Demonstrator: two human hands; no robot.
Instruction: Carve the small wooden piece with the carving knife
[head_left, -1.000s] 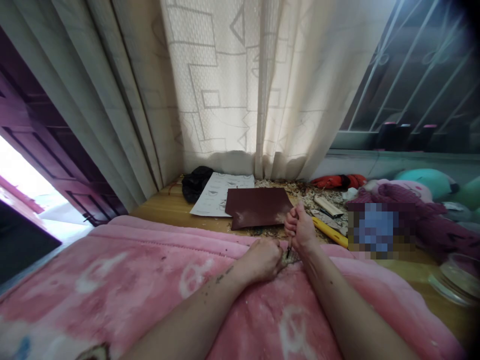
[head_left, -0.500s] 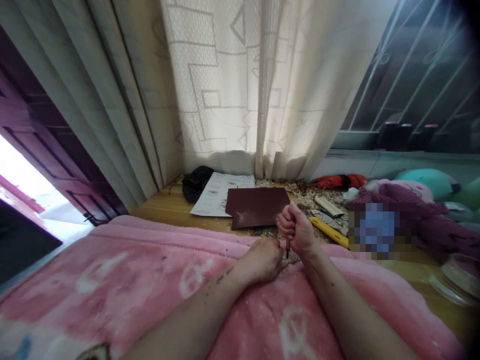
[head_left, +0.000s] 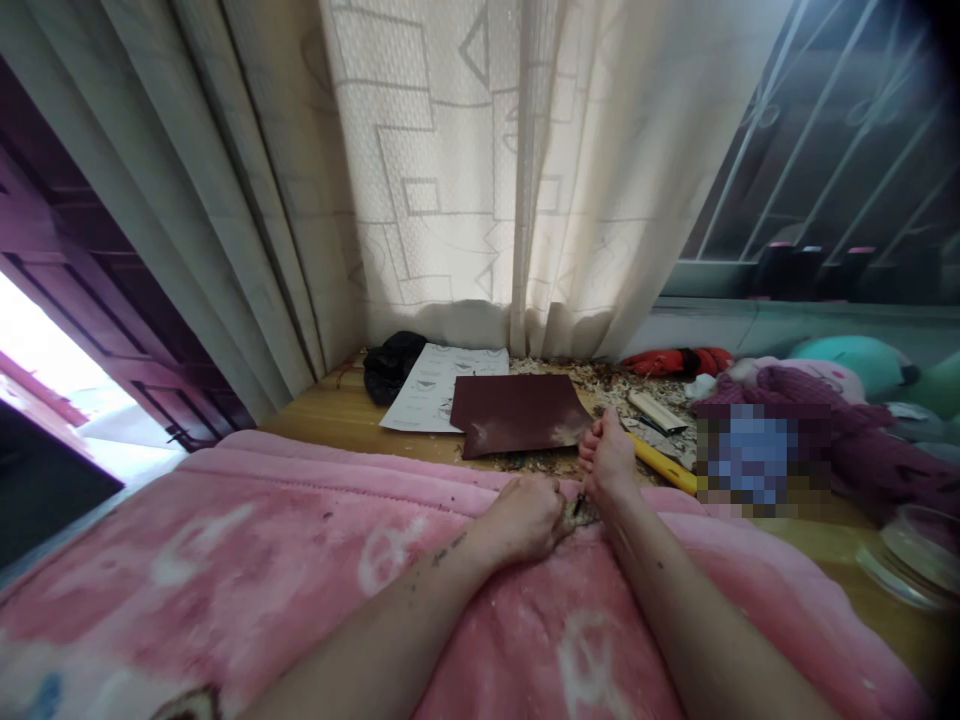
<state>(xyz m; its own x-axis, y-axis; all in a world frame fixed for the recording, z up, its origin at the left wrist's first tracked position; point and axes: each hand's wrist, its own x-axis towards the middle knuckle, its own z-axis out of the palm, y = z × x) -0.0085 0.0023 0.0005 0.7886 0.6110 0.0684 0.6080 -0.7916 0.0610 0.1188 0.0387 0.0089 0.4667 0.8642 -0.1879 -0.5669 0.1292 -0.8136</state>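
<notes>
My left hand (head_left: 529, 515) is closed around a small, rough, pale brown piece (head_left: 582, 516) that looks like carved wood, low over the pink blanket. Most of that piece is hidden by the fingers. Just to its right, my right hand (head_left: 611, 462) makes a fist around a thin carving tool (head_left: 579, 503). Only its dark tip shows, pointing down at the piece; the brown handle is hidden in the fist. A dark brown sheet (head_left: 517, 412) with a curled edge lies beyond both hands.
A pink blanket (head_left: 315, 560) covers the near side. On the wooden surface lie a printed paper (head_left: 424, 390), a black bag (head_left: 391, 368), scattered shavings (head_left: 600, 376), a yellow-handled tool (head_left: 667, 467), a beige-handled tool (head_left: 657, 412) and a red item (head_left: 679, 362). A clear round container (head_left: 919, 560) stands right.
My right hand has moved slightly right and tilted over, bringing the tool from upright to slanted. My left hand stays in nearly the same place with the piece.
</notes>
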